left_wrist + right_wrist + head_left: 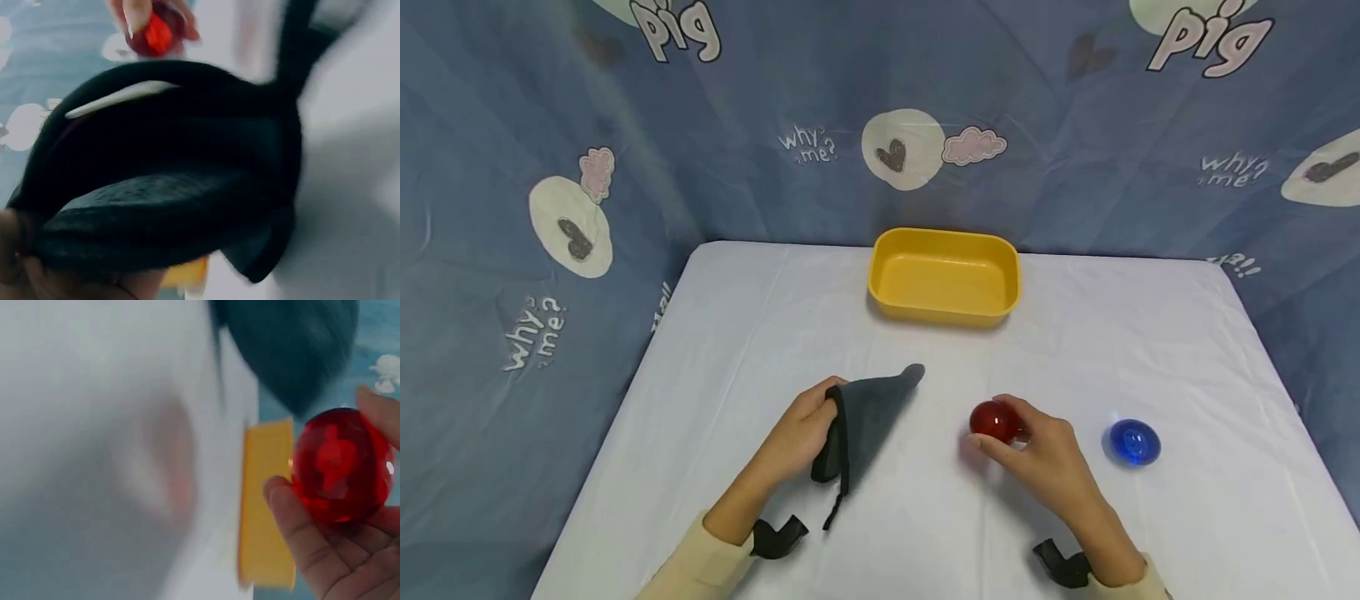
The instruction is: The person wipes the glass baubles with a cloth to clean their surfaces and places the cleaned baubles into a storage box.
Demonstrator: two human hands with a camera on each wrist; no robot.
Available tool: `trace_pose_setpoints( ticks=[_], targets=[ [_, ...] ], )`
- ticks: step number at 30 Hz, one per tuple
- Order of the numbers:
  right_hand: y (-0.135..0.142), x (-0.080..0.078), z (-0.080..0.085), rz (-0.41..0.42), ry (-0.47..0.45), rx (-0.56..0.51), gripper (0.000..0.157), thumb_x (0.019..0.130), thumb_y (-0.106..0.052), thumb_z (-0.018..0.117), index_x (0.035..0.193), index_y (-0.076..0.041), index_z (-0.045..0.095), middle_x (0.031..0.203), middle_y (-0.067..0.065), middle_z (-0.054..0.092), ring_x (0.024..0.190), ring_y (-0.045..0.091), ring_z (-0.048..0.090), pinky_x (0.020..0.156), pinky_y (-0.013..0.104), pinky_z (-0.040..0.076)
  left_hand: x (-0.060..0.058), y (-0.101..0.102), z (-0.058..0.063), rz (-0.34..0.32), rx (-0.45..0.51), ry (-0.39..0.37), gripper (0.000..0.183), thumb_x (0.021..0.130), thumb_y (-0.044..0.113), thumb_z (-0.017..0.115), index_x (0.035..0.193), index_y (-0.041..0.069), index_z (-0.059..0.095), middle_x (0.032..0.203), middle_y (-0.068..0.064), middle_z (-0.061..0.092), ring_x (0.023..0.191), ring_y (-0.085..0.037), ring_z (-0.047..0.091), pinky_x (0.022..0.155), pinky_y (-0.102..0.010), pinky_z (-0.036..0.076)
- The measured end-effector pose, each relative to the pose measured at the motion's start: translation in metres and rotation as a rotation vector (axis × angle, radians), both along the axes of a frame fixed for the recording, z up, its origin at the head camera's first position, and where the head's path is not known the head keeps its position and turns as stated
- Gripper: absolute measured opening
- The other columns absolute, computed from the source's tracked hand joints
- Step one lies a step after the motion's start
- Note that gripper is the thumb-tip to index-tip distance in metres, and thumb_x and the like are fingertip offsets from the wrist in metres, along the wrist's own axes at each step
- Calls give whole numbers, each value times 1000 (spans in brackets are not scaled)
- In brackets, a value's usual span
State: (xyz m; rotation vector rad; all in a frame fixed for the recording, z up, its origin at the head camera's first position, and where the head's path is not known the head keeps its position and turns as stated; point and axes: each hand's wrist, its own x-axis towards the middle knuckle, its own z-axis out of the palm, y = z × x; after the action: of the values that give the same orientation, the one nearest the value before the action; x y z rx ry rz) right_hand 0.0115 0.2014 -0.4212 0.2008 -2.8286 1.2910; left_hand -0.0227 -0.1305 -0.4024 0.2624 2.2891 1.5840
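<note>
My left hand (801, 433) grips a dark grey drawstring pouch (876, 412) by its rim, with the cord dangling below. In the left wrist view the mouth of the pouch (169, 194) gapes wide, its inside mostly dark. Between thumb and fingers my right hand (1037, 450) holds a clear red ball (994, 422), raised over the white tablecloth and apart from the pouch. The right wrist view shows the red ball (342, 465) close up, resting against the fingers. To the right of that hand a clear blue piece (1135, 442), rounded and glassy, lies on the cloth.
A yellow rectangular tub (943, 312) stands near the table's back edge, around the middle. White cloth (760, 333) covers the table. Blue printed fabric (775, 192) hangs behind and along the sides. Each wrist carries a black camera mount (778, 537).
</note>
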Motion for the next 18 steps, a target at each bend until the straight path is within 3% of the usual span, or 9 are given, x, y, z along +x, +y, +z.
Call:
trace_pose_setpoints(
  ticks=[3,5,8,11,13,15,18],
  targets=[
    [-17,0,9,1,5,-141,50,82,-32,91,124,-12,71,101,-2,76,85,12,69,73,30,59,-1,17,6,52,264,-100,32,114,22,34,109,6,62,103,-10,58,99,-25,53,86,-33,45],
    [-28,0,16,10,23,-224,51,83,-31,91,126,-13,70,103,-2,76,88,12,70,75,29,59,0,30,8,91,410,-170,30,114,26,37,107,6,58,106,-7,55,101,-22,50,86,-29,45],
    [-40,-1,26,26,72,-304,52,84,-28,90,129,-14,69,109,-3,75,91,13,71,77,29,60,6,46,12,133,589,-283,31,114,31,38,119,7,57,119,-3,54,113,-14,49,94,-26,45],
    [-49,-2,35,14,160,-305,53,84,-26,90,131,-14,68,114,-2,73,92,12,69,77,29,60,13,57,14,127,754,-355,36,114,34,33,128,11,57,130,0,55,121,-11,51,102,-27,44],
    [-53,-3,39,-5,232,-267,56,83,-25,91,132,-13,67,117,-2,72,91,11,68,76,29,60,18,60,14,87,861,-384,40,112,34,28,130,16,59,133,3,57,124,-11,53,106,-30,43],
    [-57,-4,41,-24,314,-214,59,82,-23,92,133,-9,66,119,1,72,93,12,68,75,30,60,22,61,13,0,956,-398,44,112,34,24,138,18,55,139,5,56,129,-11,53,110,-32,41],
    [-63,-7,44,-32,418,-151,64,81,-22,93,136,-6,64,120,4,70,98,13,68,77,34,61,26,62,12,-137,994,-382,47,112,35,25,150,14,44,143,4,53,133,-12,51,113,-34,39]
  ],
)
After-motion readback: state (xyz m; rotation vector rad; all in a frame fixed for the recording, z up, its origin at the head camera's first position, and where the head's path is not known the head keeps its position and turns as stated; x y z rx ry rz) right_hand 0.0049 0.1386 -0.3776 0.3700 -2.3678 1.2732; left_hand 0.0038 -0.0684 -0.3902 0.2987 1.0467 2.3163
